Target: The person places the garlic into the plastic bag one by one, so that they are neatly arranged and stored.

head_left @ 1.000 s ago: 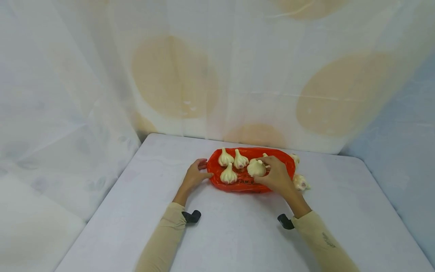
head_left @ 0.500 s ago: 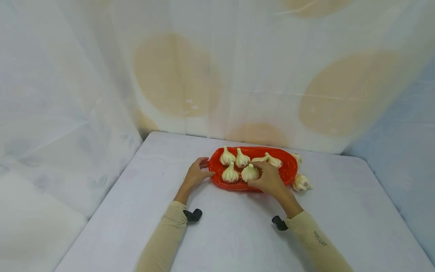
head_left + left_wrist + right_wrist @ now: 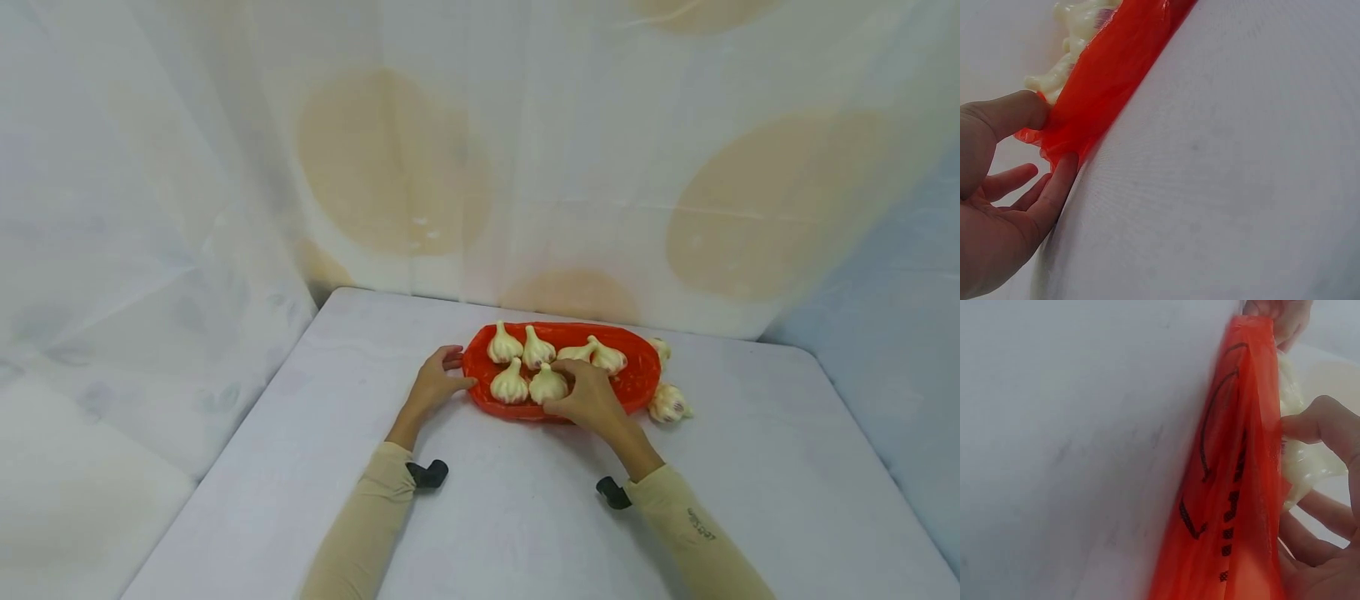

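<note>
A red plastic bag [image 3: 637, 387] lies spread in an oval, its low sides standing up, with printed black marks on the side in the right wrist view. Several garlic bulbs stand or lie inside it. Toward the front, my right hand [image 3: 592, 400] holds one garlic bulb [image 3: 547, 385] between thumb and fingers, beside another garlic bulb [image 3: 509, 383]. That held garlic [image 3: 1304, 465] shows partly behind the bag's side in the right wrist view. My left hand [image 3: 432, 383] pinches the bag's left end, thumb [image 3: 1022, 112] at the rim and fingers against the outside.
Outside the bag's right end, one garlic bulb [image 3: 669, 403] lies on the white table [image 3: 517, 517], and another garlic bulb [image 3: 661, 350] sits behind it. Hanging sheets [image 3: 555, 150] enclose the back and sides. A black wrist mount [image 3: 613, 493] juts from each sleeve.
My right hand has moved left and slightly toward me with its garlic bulb, now beside the front left one. Bulbs behind it have come into view. The left hand stays at the bag's end.
</note>
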`<action>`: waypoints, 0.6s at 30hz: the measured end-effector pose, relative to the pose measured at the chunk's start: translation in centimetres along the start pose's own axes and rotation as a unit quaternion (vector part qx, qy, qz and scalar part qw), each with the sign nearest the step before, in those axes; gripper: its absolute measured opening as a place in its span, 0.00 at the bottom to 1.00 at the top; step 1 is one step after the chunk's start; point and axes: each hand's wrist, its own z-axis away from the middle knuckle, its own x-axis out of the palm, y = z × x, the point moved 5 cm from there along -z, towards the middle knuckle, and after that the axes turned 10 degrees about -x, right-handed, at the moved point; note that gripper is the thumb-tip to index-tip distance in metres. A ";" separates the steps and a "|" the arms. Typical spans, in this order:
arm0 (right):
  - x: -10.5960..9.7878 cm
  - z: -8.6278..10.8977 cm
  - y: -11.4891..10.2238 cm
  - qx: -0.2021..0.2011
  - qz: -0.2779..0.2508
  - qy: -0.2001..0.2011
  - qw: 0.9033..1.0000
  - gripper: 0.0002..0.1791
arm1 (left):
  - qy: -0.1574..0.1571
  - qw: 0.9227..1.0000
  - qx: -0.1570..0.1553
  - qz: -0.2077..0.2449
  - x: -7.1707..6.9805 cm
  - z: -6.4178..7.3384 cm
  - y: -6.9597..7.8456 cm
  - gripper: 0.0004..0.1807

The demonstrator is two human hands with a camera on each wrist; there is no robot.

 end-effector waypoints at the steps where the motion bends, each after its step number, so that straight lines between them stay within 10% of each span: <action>1: 0.1 0.0 0.0 -0.004 -0.001 0.001 1.000 0.36 | 0.000 1.000 0.000 -0.001 0.0 0.0 0.0 0.36; 18: 0.9 -0.5 0.5 -0.019 0.006 -0.012 1.000 0.33 | 0.000 1.000 0.011 -0.007 -0.1 -0.3 -0.1 0.36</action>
